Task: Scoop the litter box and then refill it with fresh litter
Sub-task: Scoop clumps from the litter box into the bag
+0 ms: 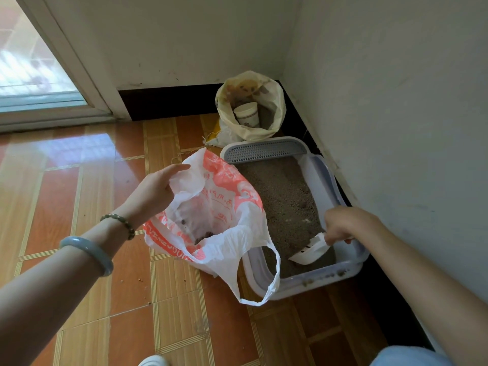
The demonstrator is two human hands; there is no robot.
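Observation:
A pale litter box (328, 191) with grey-brown litter stands on the floor against the right wall. My right hand (346, 224) grips a white scoop (311, 250) low in the box's near end, its blade resting on the litter. My left hand (155, 190) pinches the rim of a white and orange plastic bag (227, 204), holding it open just left of the box. Some dark clumps lie in the bag's bottom. Behind the box a yellowish sack (274, 101) stands open with a white cup (247, 114) inside.
The box sits in a room corner: white walls behind and to the right, with a dark baseboard (169, 101). A glass door (34, 62) is at the far left. Orange floor tiles (105, 233) spread left and near, with a few crumbs on them.

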